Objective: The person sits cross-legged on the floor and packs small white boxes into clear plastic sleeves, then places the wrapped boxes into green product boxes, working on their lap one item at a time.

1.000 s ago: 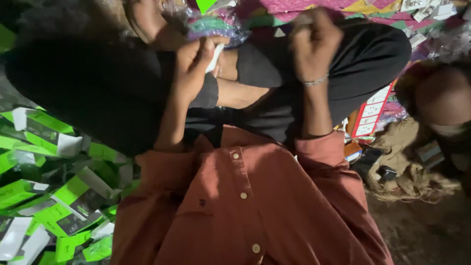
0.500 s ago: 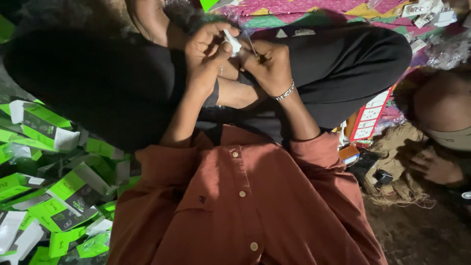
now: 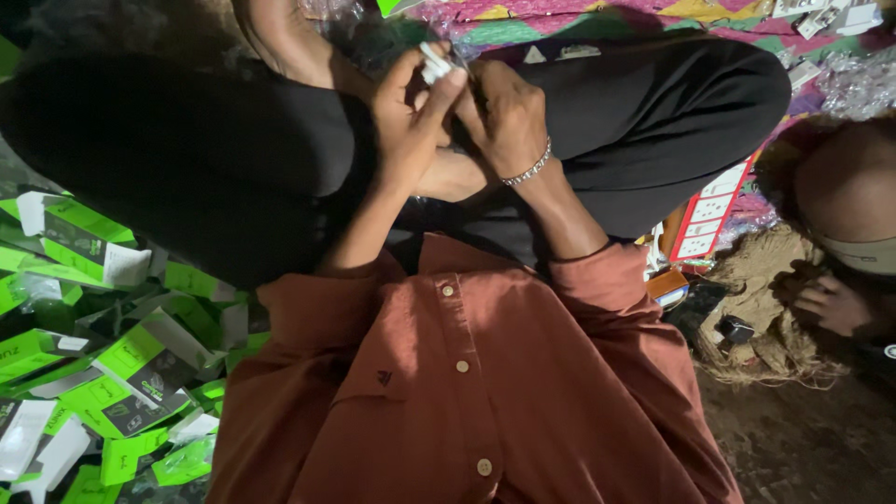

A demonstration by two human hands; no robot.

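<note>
The light is dim and warm, falling from above and a little to my right. It catches my left hand [image 3: 411, 121] and my right hand [image 3: 504, 117], and my rust shirt [image 3: 467, 373] glows evenly. My black trousers [image 3: 187, 159] swallow nearly all detail. The green and white boxes [image 3: 103, 364] stay fairly bright, slightly soft. The far corners fall to murky shadow, grainy, with mild stretching at the edges.

Small white part [image 3: 435, 63] mostly hidden btwn fingers [image 3: 439, 98], unidentifiable.
</note>
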